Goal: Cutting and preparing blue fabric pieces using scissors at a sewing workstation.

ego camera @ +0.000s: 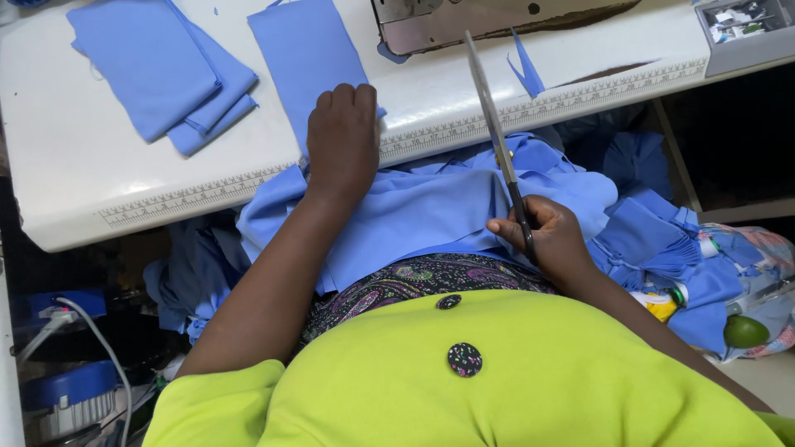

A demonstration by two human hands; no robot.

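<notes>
A stack of folded blue cloth pieces [170,70] lies on the white surface [66,157]. The left hand [344,136] presses flat, fingers half curled, on a blue fabric strip [302,50]. The right hand [546,236] grips long steel scissors [494,124], blades closed, handles hidden, above lap fabric [431,211].

Tailoring workshop: sewing machine [464,21], ruler-edged table [99,178], blue cloth stacks [166,70].

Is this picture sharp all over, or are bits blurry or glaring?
Head view: even, soft light; the left hand on blue cloth looks sharp; the scissors in the right hand are slightly smeared; mild glare on the white table.
</notes>
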